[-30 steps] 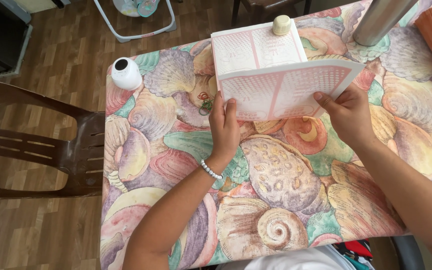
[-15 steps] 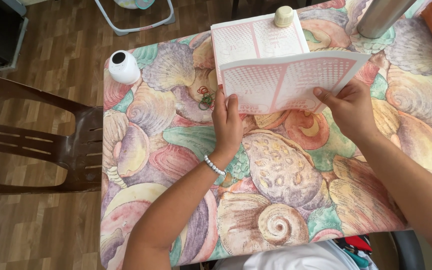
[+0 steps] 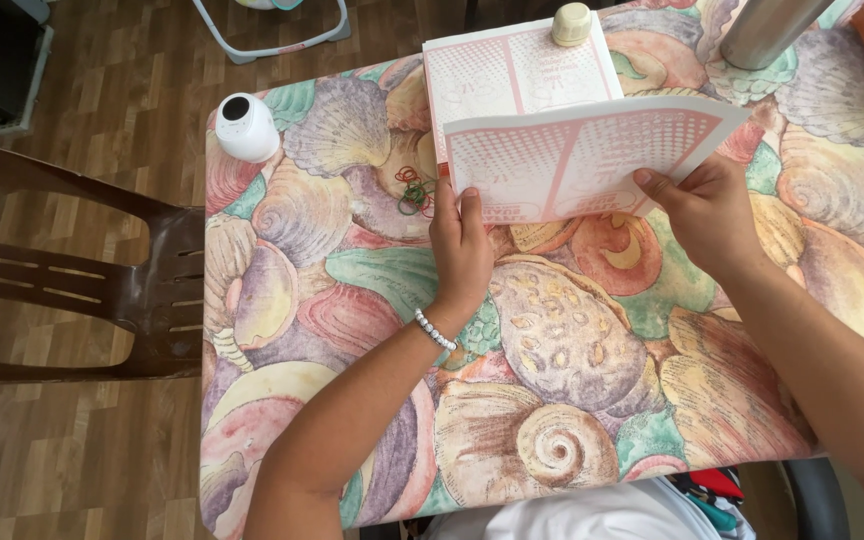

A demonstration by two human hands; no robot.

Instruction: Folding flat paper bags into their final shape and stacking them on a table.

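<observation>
A pink-and-white printed sheet (image 3: 592, 160) is lifted and folded over above the table, held at its lower edge by both hands. My left hand (image 3: 460, 245), with a white bead bracelet at the wrist, pinches its left lower corner. My right hand (image 3: 707, 210) grips the right lower edge. Behind it lies a stack of the same pink sheets (image 3: 517, 75), with a small cream cap-shaped object (image 3: 571, 23) resting on top. A few coloured rubber bands (image 3: 411, 190) lie just left of my left hand.
The table wears a shell-patterned cloth (image 3: 552, 350). A small white round device (image 3: 246, 127) stands at its far left corner. A metal cylinder (image 3: 767, 30) stands at the back right. A dark brown chair (image 3: 72, 280) is at the left, on a wooden floor.
The folded sheet has dropped a little lower and flatter toward me, with both hands following it. The stack behind stays put.
</observation>
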